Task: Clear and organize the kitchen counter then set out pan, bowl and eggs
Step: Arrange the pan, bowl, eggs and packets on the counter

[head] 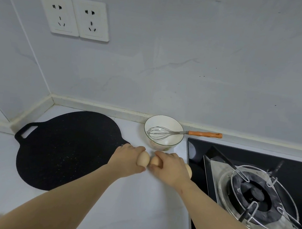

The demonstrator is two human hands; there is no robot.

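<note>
In the middle of the frame, just below the bowl (166,122), the left hand (127,158) curls round the left egg (143,161) and the right hand (171,167) pinches the right egg (154,161), both probably light, smooth and brittle, best cupped gently round the middle, never squeezed.

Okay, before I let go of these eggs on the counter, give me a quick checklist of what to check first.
1. Left hand grips the left egg: ok.
2. Right hand grips the middle egg: ok.
3. Third egg behind the right hand, beside the stove, held or loose: cannot tell.
4. Eggs resting on the counter: cannot tell.
5. Bowl upright, whisk inside: ok.
6. Pan lying flat on the counter: ok.
</note>
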